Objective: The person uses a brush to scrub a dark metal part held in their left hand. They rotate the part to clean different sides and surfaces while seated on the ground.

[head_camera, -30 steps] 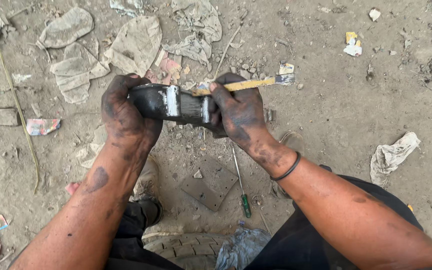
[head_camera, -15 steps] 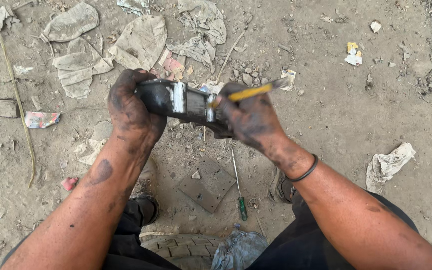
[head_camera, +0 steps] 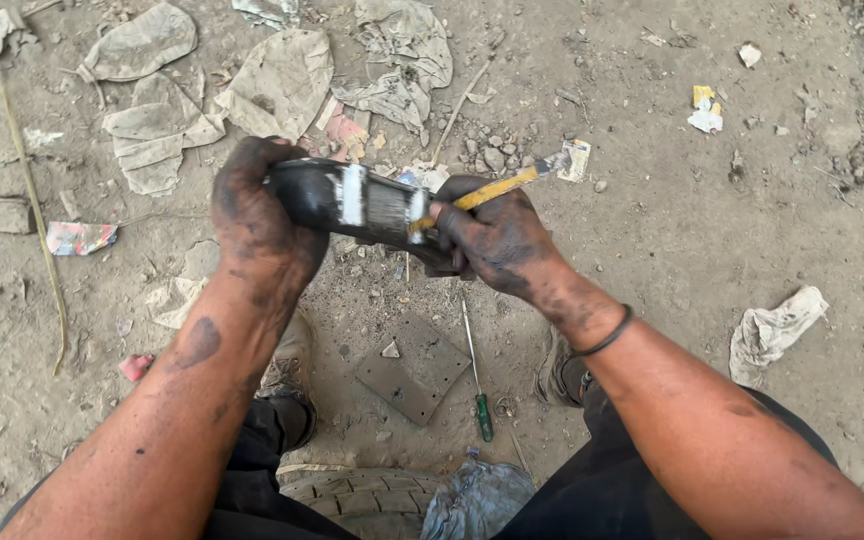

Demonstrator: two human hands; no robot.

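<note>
Left hand: your left hand (head_camera: 257, 215) is wrapped tight around one end of a dark curved metal part (head_camera: 357, 203), fingers curled over its top edge.
Right hand: your right hand (head_camera: 497, 240) grips the other end of the part and also pinches a yellow-handled tool (head_camera: 497, 186) against it; the tool's far end sticks out beyond your knuckles, away from you.
Part: it spans the gap between your two hands, held up off the ground, with pale bands across its middle. Both hands are smeared black.
Wrist: a dark band (head_camera: 604, 338) circles your right wrist.
Below the hands: a flat square metal plate (head_camera: 414, 368) lies on the dirt ground (head_camera: 712, 230), and a green-handled screwdriver (head_camera: 476, 372) lies just beside it, under your right hand.
Nearer you: a tyre (head_camera: 357, 495) sits between your legs.
Beyond the left hand: crumpled dusty rags (head_camera: 277, 85).
Out past the right forearm: a pale rag (head_camera: 774, 328), well apart.
</note>
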